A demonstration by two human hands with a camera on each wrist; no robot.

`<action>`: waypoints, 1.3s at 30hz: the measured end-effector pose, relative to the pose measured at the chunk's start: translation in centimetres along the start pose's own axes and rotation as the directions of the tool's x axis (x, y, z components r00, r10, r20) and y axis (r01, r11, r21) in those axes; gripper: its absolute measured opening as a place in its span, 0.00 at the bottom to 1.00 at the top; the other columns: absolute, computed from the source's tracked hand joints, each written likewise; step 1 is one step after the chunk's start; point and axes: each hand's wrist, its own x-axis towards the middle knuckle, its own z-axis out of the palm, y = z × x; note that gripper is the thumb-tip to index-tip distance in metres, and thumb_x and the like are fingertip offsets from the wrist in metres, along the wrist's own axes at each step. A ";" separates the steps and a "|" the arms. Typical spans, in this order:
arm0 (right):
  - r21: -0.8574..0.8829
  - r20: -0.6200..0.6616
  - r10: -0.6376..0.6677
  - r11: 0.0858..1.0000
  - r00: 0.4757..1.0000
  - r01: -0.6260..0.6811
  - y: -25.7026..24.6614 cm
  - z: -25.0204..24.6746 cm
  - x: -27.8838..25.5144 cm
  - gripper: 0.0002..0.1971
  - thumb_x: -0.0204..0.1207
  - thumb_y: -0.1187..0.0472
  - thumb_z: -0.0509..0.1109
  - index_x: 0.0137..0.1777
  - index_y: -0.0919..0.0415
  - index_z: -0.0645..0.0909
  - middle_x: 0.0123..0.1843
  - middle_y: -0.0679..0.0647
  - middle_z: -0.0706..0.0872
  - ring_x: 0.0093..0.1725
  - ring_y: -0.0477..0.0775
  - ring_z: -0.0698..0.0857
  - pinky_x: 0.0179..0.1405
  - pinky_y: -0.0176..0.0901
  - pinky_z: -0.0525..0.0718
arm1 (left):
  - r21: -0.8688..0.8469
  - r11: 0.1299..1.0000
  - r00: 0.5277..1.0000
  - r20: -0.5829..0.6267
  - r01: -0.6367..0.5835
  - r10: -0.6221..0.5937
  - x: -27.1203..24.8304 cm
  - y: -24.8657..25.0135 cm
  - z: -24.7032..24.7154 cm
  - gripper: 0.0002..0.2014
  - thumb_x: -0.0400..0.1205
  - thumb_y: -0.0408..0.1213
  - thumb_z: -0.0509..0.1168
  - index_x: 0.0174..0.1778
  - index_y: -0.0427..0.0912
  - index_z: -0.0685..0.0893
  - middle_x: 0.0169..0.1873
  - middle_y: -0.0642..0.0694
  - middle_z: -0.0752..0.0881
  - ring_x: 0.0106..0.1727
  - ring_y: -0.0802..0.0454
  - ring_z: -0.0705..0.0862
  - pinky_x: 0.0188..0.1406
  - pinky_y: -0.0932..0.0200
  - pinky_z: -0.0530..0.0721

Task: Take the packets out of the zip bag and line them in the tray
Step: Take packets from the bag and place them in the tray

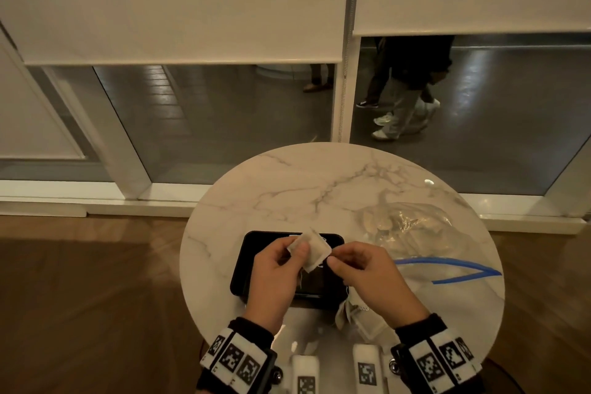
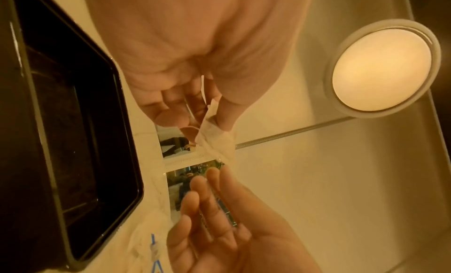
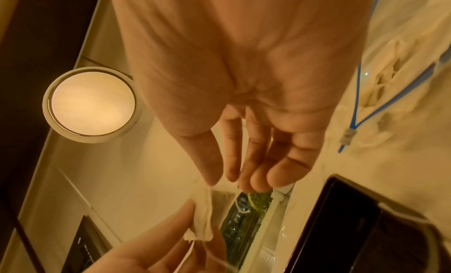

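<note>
A small white packet (image 1: 311, 249) hangs above the black tray (image 1: 244, 265) on the marble table. My left hand (image 1: 299, 248) pinches its left side between thumb and fingers. My right hand (image 1: 331, 261) pinches its right corner with thumb and forefinger, the other fingers nearly straight. The left wrist view shows the packet (image 2: 214, 140) stretched between both hands. From the right wrist, the same packet (image 3: 202, 209) sits below my right fingertips (image 3: 231, 176). The clear zip bag (image 1: 415, 233) with a blue zip lies open to the right, with packets inside. The tray's inside is largely hidden by my hands.
A few loose packets (image 1: 355, 313) lie by the tray's near right corner. The round table (image 1: 287, 185) is small, with its edge close on every side. Two white marker blocks (image 1: 305, 374) stand at the near edge. People walk beyond the glass wall.
</note>
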 end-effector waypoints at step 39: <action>-0.602 0.178 0.150 0.798 0.973 -0.013 0.3 11.1 13.2 0.10 0.75 0.72 0.71 0.43 0.57 0.91 0.47 0.59 0.92 0.46 0.59 0.91 0.49 0.52 0.92 | 0.528 0.770 0.924 -0.316 0.358 -0.214 5.8 -6.3 -7.5 0.25 0.84 0.22 0.57 0.79 0.37 0.73 0.74 0.37 0.76 0.71 0.39 0.79 0.73 0.49 0.78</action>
